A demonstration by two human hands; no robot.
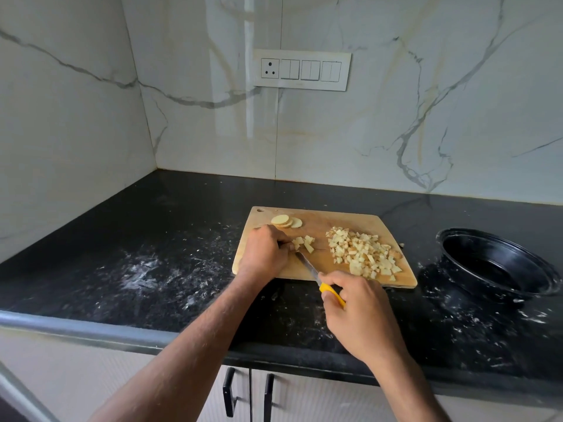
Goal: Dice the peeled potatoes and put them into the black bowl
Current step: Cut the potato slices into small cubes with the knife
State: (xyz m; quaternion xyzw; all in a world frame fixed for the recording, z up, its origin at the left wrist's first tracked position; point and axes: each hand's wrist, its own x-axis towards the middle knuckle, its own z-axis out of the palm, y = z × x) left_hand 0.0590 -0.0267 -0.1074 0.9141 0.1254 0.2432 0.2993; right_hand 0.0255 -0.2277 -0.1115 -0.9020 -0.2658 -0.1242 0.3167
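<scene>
fingers of your left hand are curled down over a small batch of potato on the board, knuckles up, pinning it; whether the tips are tucked back from the blade cannot be told from this view. your right hand is clamped round the yellow handle of the knife, with the blade angled up and left so its tip meets the batch beside the left knuckles.

findings: a few fresh cubes lie just right of the left hand. the main pile of dice sits on the right half of the board. uncut slices lie overlapped at the far left corner. the bowl stands on the counter right of the board, apart from it, and looks to hold no potato yet.

assessment: dicing is well along; the transfer has not begun.

recommendations: keep your fingertips behind the knuckles and let the flat of the blade ride against them. cut straight down with the tip anchored, not sawing toward the hand. match the new cubes to the pile's size. the board looks damp, so expect slices to slide; stack only a few. before loading, draw the bowl against the board's edge so that dice swept off do not fall on the counter.
</scene>
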